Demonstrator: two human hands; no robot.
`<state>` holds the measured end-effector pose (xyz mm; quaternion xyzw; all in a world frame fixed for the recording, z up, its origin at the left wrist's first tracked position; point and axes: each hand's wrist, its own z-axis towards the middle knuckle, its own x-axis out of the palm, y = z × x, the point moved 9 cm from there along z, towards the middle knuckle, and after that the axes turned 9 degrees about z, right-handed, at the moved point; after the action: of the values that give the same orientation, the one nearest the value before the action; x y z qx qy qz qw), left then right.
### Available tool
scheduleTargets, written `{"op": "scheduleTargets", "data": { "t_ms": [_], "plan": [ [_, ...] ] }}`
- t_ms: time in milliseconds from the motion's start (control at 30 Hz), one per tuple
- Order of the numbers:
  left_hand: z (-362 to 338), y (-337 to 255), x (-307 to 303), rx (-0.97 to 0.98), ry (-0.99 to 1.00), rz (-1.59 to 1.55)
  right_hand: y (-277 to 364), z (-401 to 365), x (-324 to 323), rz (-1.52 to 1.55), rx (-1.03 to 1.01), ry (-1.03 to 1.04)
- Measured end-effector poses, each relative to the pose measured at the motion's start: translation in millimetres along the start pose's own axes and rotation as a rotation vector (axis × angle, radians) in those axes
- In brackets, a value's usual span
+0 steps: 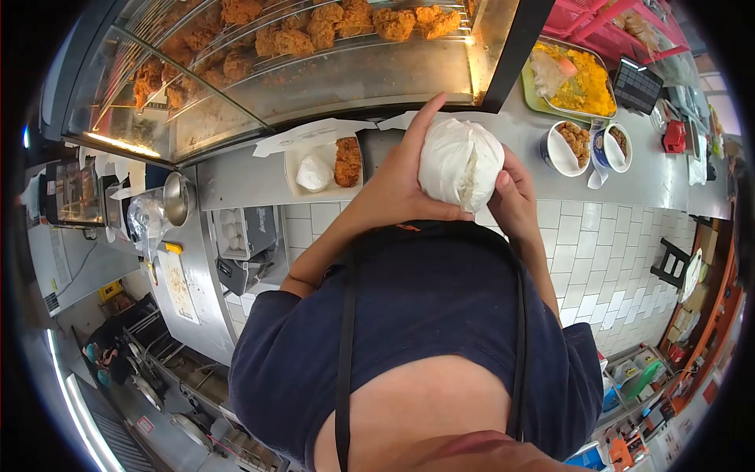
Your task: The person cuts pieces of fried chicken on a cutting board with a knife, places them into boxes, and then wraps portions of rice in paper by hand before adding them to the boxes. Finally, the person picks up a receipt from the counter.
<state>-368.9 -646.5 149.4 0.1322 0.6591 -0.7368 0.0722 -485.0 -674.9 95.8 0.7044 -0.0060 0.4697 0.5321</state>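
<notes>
A round white wrapped bundle is held up in front of my chest, its wrapper gathered in folds down the front. My left hand cups its left side, with one finger pointing up and another curled beneath. Against the right side presses my right hand, fingers partly hidden behind the bundle. To the left of my left hand, an open white takeaway box lies on the steel counter. Inside it are a smaller white wrapped bundle and a piece of fried chicken.
A glass display case with fried chicken on racks borders the counter's far side. Rightward stand a tray of yellow food, two tubs with scoops and a dark device. A metal bowl sits at left.
</notes>
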Motion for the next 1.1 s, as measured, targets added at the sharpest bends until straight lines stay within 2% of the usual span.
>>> {"op": "scheduleTargets", "data": {
  "t_ms": [67,133,267,333,367,433,467,533,567,633,767,833,900,967,1100],
  "plan": [
    [0,-2,-1,-0.010,-0.022,0.001,-1,-2,-2,-0.082,-0.014,-0.044],
    [0,7,1,-0.134,0.011,0.024,1,-4,-6,-0.162,-0.028,-0.091],
    [-3,10,14,-0.131,0.112,0.177,11,-3,-3,-0.251,-0.109,-0.074],
    [-3,8,20,-0.116,0.095,-0.365,20,-3,-3,-0.254,-0.175,-0.073],
    [-2,8,25,-0.115,0.107,-0.363,25,-2,-4,-0.221,-0.180,-0.088],
    [2,7,22,-0.094,0.003,-0.444,28,-3,-7,-0.187,-0.190,-0.111],
    [3,8,22,-0.093,0.013,-0.443,27,-2,-4,-0.193,-0.186,-0.102],
    [7,3,24,-0.016,0.095,-0.150,27,-2,-2,-0.195,-0.189,-0.100],
    [7,6,25,-0.015,0.104,-0.148,28,-4,-1,-0.205,-0.189,-0.102],
    [5,4,26,0.116,0.113,0.066,30,-6,2,-0.211,-0.194,-0.114],
    [2,6,35,0.114,0.187,0.028,30,-13,-5,-0.244,-0.234,-0.227],
    [1,5,40,0.146,0.187,-0.160,33,-18,-12,-0.263,-0.259,-0.289],
    [1,8,44,0.106,0.187,-0.235,44,-18,7,-0.362,-0.310,-0.090],
    [3,11,44,0.065,0.180,-0.306,50,-20,10,-0.348,-0.282,-0.098],
    [6,12,40,0.080,0.168,-0.186,42,-18,4,-0.236,-0.218,-0.153]
  ]
}}
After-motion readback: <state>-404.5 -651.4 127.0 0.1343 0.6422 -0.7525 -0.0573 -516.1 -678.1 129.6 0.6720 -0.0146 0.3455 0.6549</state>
